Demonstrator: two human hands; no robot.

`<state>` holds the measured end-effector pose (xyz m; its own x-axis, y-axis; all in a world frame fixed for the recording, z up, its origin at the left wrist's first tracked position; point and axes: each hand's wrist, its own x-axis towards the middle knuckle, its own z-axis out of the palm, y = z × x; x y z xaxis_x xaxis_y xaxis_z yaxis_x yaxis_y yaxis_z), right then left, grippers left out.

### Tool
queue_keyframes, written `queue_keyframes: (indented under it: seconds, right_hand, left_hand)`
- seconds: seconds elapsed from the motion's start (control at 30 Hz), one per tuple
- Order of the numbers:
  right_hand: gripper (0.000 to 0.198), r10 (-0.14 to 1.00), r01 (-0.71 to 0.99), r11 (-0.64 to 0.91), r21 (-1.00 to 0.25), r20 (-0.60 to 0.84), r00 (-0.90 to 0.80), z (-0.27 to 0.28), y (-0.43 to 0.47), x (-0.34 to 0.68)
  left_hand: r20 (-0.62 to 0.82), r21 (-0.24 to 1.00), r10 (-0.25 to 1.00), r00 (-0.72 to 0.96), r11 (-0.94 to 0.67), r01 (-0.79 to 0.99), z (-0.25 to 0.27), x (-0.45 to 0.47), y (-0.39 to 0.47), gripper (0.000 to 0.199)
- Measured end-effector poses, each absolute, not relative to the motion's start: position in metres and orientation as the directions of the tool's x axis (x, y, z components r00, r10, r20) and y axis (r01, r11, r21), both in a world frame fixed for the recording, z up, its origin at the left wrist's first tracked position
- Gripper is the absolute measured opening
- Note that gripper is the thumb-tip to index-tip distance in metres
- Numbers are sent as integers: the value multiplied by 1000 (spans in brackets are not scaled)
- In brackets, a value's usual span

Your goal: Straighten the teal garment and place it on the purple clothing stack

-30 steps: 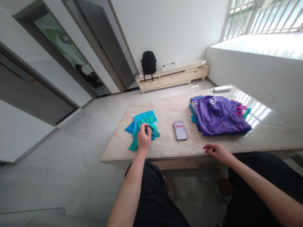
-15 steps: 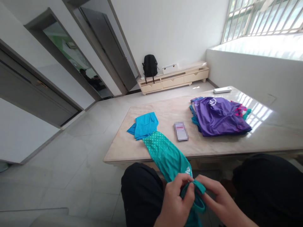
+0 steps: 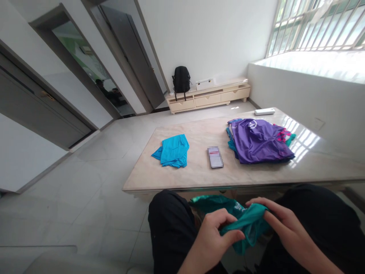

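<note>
Over my lap, below the table edge, my left hand [image 3: 213, 236] and my right hand [image 3: 281, 226] both grip a teal green garment [image 3: 244, 224], bunched between them. A blue garment [image 3: 173, 151] lies crumpled on the left part of the marble table [image 3: 199, 175]. A pile of clothes topped by a purple shirt [image 3: 258, 140] sits on the right part. A phone [image 3: 215, 156] lies flat between the two.
A white remote [image 3: 264, 111] lies at the table's far edge. Across the tiled floor a low cream cabinet [image 3: 209, 97] carries a black backpack [image 3: 181, 79] and a white box. Dark doors line the left wall; a barred window is at the upper right.
My left hand pulled the teal garment off the blue one and down off the table. My right hand left the table edge and took hold of it too. It is now wholly in my lap.
</note>
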<state>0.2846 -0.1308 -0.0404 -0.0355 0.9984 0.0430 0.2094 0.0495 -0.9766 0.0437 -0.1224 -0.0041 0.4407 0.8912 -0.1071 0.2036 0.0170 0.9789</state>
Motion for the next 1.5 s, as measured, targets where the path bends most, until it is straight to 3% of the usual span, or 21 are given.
queue_keyframes:
  seconds: [0.13,0.23,0.37,0.43,0.57,0.7,0.9,1.0,1.2,1.37,1.5]
  right_hand:
    - [39,996,275,42,-961,20,-85,-33,-133,282]
    - [40,983,293,79,-953,25,-183,-24,-146,275]
    - [58,929,297,197,-934,81,-362,-22,-162,258]
    - [51,912,341,199,-919,46,-408,-32,-161,255]
    - [38,963,529,109,-841,-42,-265,-68,-144,275]
    - [39,996,690,52,-721,-9,-85,-93,-126,317]
    - [43,986,792,21,-611,145,86,-72,-107,358]
    - [43,978,773,36,-634,182,103,-50,-101,364]
    - [33,997,525,51,-850,15,-73,-7,-94,364]
    - [28,951,566,121,-816,-68,-300,12,-95,369]
    - [29,934,600,185,-778,-51,-353,14,-97,371]
  left_hand:
    - [-89,973,905,415,-9,229,4,47,-132,49]
    - [-77,989,917,392,22,143,0,56,-140,57]
    - [-54,995,931,360,22,93,-7,69,-144,57]
    - [-34,988,939,343,-21,155,-5,68,-142,55]
    - [0,957,949,316,-92,276,7,56,-136,51]
    - [2,927,937,348,-132,350,20,41,-130,47]
    - [-10,852,889,458,-232,470,27,19,-111,17]
    - [32,808,873,487,-309,501,22,7,-99,16]
    - [208,715,869,449,-449,536,9,-11,-82,33]
    - [313,677,886,343,-461,574,-3,-18,-75,33]
    - [300,720,908,291,-416,556,-8,-18,-78,35]
